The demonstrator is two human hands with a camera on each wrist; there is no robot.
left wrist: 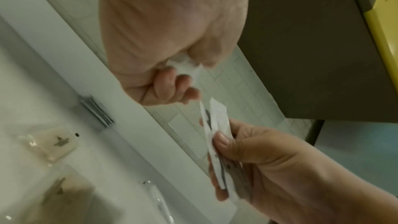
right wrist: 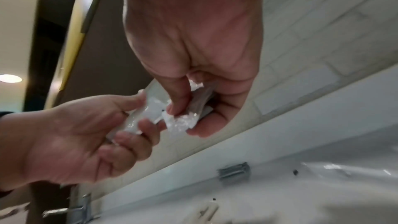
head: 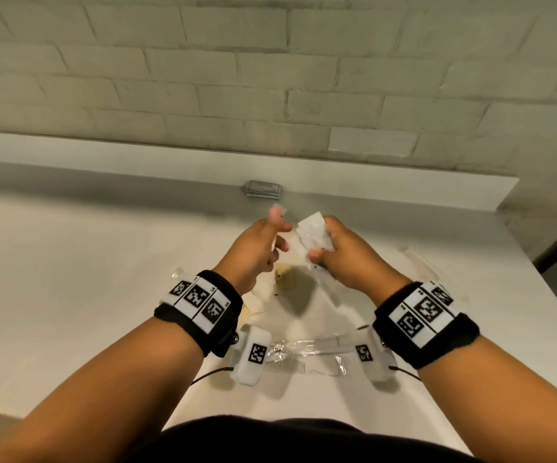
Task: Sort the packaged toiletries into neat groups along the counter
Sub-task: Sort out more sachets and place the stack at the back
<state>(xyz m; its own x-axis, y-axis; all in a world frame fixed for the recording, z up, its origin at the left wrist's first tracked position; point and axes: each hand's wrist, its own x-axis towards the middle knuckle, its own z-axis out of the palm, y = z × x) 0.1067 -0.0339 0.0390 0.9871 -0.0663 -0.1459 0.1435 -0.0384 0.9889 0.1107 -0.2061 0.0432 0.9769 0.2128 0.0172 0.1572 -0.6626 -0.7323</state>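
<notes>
Both hands are raised above the white counter [head: 103, 262], close together. My right hand [head: 320, 250] grips a small bunch of flat white sachets [head: 312, 233], thumb pressed on their face in the left wrist view [left wrist: 221, 140]. My left hand [head: 279, 228] pinches one thin white sachet [right wrist: 137, 118] between thumb and fingers, right beside the bunch. A stack of grey sachets [head: 263, 189] lies against the back ledge. Below the hands lie a tan soap packet [head: 284, 279] and a clear-wrapped comb [head: 290, 365].
More clear-wrapped items [head: 417, 262] lie on the counter's right part, near its right edge. A clear wrapper [head: 304, 348] lies between my wrists. A tiled wall [head: 270, 78] rises behind the ledge. A metal tap [right wrist: 81, 209] shows at the far left.
</notes>
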